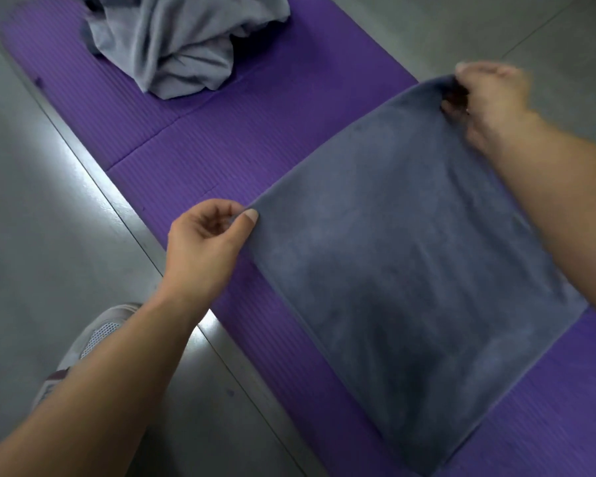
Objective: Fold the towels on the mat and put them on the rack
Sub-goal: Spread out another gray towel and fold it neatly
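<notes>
A person looks down at a purple ribbed mat (193, 142) lying on a grey floor (49, 201). A dark blue-grey towel (410, 263) is spread across the mat, held at its two far corners. The left hand (207, 242) pinches the towel's near-left corner between thumb and curled fingers, the thumbnail lying flat on top of the cloth. The right hand (489, 105), slightly blurred, grips the far-right corner with fingers curled round the bunched edge. Between the two sets of fingers the towel's top edge runs taut and straight; below the fingers the cloth lies flat, reaching to the mat's near edge at the bottom of the view. Well beyond the fingers, at the far end of the mat, a lighter grey towel (179, 43) sits in a crumpled heap. Below the left forearm, on the floor just beside the mat, part of a pale mesh shoe (93, 339) shows.
</notes>
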The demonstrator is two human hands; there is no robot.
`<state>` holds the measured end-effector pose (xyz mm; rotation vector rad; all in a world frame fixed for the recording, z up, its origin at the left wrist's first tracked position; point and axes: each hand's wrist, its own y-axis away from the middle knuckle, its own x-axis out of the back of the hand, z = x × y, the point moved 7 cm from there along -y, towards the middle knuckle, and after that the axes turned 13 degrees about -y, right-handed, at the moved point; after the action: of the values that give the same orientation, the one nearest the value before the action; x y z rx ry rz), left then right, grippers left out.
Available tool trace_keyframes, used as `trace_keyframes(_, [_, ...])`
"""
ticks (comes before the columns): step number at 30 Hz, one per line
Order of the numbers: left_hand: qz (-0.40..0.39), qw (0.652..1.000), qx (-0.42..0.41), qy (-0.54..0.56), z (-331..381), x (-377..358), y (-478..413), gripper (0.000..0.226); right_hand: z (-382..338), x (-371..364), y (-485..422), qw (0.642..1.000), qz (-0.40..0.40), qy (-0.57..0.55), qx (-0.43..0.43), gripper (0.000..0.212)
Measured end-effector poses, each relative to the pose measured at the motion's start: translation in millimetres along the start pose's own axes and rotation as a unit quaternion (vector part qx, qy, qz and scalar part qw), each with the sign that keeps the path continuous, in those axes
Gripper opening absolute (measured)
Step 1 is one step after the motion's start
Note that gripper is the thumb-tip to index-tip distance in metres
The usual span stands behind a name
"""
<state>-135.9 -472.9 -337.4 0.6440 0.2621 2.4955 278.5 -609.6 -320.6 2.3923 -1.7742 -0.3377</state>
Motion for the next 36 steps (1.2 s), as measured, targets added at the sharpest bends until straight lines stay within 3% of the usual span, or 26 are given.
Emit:
trace_keyframes(2, [-0.033,0.999,-0.042,0.008,12.9,-4.6,24.9,0.007,-21.5,16.7,14.2,0.999,0.005,-0.025,-0.019,0.021])
trace_keyframes(5, [-0.081,0.990,-0.103,-0.061,15.0,-24.2,69.3,0.013,-36.0,78.7,35.4,0.998,0.025,0.032,-0.044,0.016])
trace_keyframes(10, [-0.197,0.939,-0.225,-0.170,6.4,-85.0,150.7,0.007,-18.9,205.6,79.5,0.986,0.084,0.128,-0.071,0.029])
trace_keyframes(15, [-0.259,0.900,-0.258,-0.236,-27.4,-140.9,218.9,0.015,11.0,291.9,103.9,0.973,0.149,0.169,-0.044,0.028])
trace_keyframes(18, [-0.255,0.873,-0.304,-0.282,-42.4,-167.6,246.8,0.017,32.4,325.8,109.7,0.962,0.188,0.196,-0.020,0.029])
trace_keyframes(25, [-0.200,0.853,-0.330,-0.352,-61.4,-186.6,268.3,0.018,63.4,347.8,119.2,0.955,0.197,0.223,-0.004,0.019])
trace_keyframes(29, [-0.215,0.831,-0.355,-0.371,-61.3,-191.3,274.8,0.027,70.7,354.7,119.9,0.954,0.220,0.202,0.003,0.022])
trace_keyframes(31, [-0.220,0.821,-0.362,-0.384,-59.0,-190.9,271.8,0.034,71.2,351.3,125.3,0.943,0.201,0.264,0.009,0.026])
trace_keyframes(33, [-0.190,0.825,-0.362,-0.390,-49.4,-184.9,258.1,0.035,65.5,332.3,139.7,0.900,0.144,0.409,0.047,0.037])
trace_keyframes(36, [-0.143,0.821,-0.349,-0.430,-34.9,-184.0,224.5,0.041,77.4,269.1,180.2,0.830,-0.021,0.544,0.123,0.052])
